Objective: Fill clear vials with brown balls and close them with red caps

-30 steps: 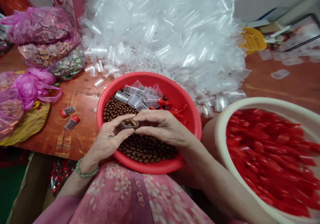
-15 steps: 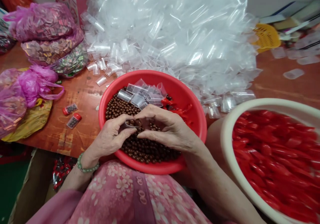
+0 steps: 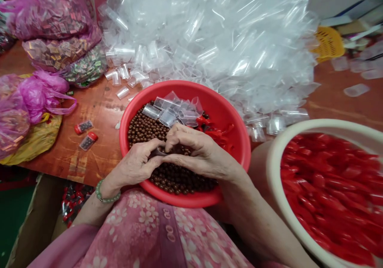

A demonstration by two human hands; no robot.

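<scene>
Left hand and right hand closed together, fingertips pinching a small clear plastic tube from both sides, tube almost hidden, contents impossible to tell. Tube low over a heap of brown balls, inside a red plastic basin, near its middle. Loose clear tubes and red caps at the basin's far side. On the worktop left of the basin, two filled tubes with red caps. Farther off, a big pile of clear tubes and pink bags of foil packets. Near right, a cream basin full of more red caps. Green bead bracelet around the left wrist.
</scene>
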